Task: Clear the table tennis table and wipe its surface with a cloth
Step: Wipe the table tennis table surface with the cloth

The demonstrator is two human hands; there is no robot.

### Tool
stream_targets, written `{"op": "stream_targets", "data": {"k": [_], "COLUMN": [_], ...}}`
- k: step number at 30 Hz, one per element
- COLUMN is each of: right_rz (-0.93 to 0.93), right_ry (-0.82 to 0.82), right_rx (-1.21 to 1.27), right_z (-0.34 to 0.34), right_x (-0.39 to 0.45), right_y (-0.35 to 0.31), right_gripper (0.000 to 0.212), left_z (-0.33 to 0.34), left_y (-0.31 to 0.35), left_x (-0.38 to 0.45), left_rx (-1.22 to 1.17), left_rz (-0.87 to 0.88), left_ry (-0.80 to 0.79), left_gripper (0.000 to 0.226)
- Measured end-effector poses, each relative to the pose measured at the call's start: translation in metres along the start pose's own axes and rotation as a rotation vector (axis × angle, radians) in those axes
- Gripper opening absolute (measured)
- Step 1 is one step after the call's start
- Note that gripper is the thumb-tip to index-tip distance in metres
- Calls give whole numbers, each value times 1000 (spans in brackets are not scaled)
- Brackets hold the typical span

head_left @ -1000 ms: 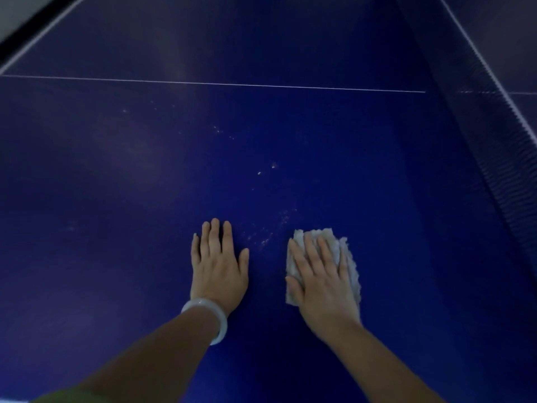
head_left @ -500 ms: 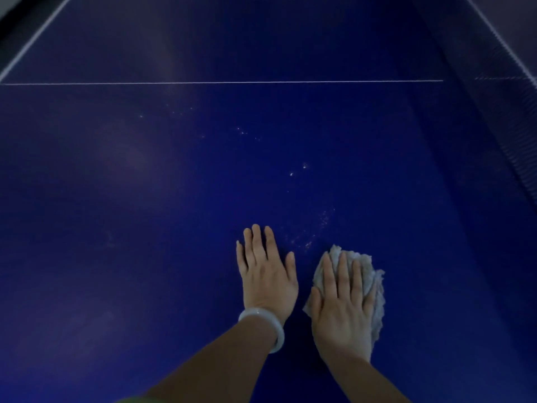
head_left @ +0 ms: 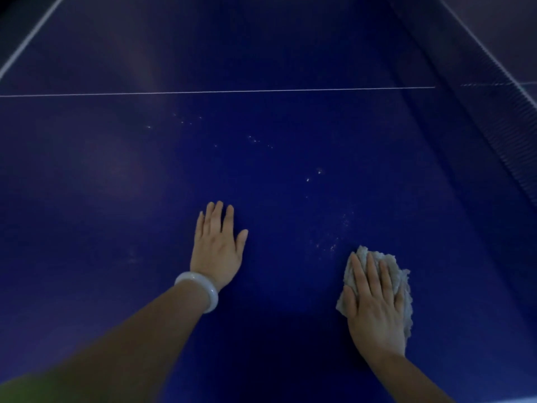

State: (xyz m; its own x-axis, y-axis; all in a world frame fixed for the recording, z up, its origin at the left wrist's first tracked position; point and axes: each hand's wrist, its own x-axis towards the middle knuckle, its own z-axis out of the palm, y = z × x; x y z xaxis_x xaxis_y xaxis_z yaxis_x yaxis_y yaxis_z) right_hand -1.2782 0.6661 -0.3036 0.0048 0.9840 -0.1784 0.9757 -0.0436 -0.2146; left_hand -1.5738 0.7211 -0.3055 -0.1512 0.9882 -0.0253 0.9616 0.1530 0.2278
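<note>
Nearest the camera, the right hand (head_left: 374, 303) lies flat on a crumpled pale cloth (head_left: 402, 282), its fingers straight and spread over the top so that the grip is a pressing one, open, with nothing curled round the fabric; the cloth shows past the fingertips and along the outer side of the hand, and sits on the blue worktop (head_left: 116, 199) toward the right. The left hand (head_left: 218, 242) rests palm down on the bare surface, well apart from the cloth, fingers straight and holding nothing, a white bangle (head_left: 200, 289) at the wrist; it looks to serve as a brace. Just beyond the cloth lies a scatter of pale specks (head_left: 334, 242), and more specks (head_left: 313, 175) trail away up and to the left toward the white centre line (head_left: 203, 92). The net (head_left: 494, 117) runs along the right side. No loose items show on the visible part of the worktop, so the clearing seems done here and wiping is the step in hand. To do it well, I judge the palm should keep even pressure, push the cloth forward through the near specks, then follow the trail in overlapping passes, gathering grit rather than spreading it.
</note>
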Motion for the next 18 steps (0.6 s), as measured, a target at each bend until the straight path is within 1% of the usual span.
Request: {"op": "stream_targets", "data": {"k": [3,4,5,8,10,11,12,13,14,16,18], "right_rz": [151,154,105,-226,-389,-421,-403,-338,-232,18,178], "right_ry": [-13,-22,-18,0,4,5,6,17,26,34,18], "right_rx": [21,-1,-6,-30,-124,-164,-198,-221,-203,-48,98], "right_z": [11,18,25,34,29,23,18,13,7,-8,-20], "right_x": [-14,-22,-30,-31,-6,11,28,43,57,84,113], "right_y": [-24,-40,-56,-94,-90,-80,-65,-47,-29,1,3], "right_gripper": [58,61,65,66,63,62,62,63,63,63,68], "left_z": [10,12,14,16,14,14,13,13,13,12,12], "left_y": [-9,-11,-12,-13,-12,-12,-12,-12,-11,-11,-9], "left_x": [1,0,0,1,2,2,2,2,2,4,5], "left_rx": [88,95,96,100,96,97,95,90,83,73,75], "left_rz": [3,3,3,0,-1,-1,0,-1,-1,2,0], "left_ry": [14,25,31,34,26,23,19,15,13,12,8], "left_gripper": [67,65,65,66,66,66,66,66,66,66,66]}}
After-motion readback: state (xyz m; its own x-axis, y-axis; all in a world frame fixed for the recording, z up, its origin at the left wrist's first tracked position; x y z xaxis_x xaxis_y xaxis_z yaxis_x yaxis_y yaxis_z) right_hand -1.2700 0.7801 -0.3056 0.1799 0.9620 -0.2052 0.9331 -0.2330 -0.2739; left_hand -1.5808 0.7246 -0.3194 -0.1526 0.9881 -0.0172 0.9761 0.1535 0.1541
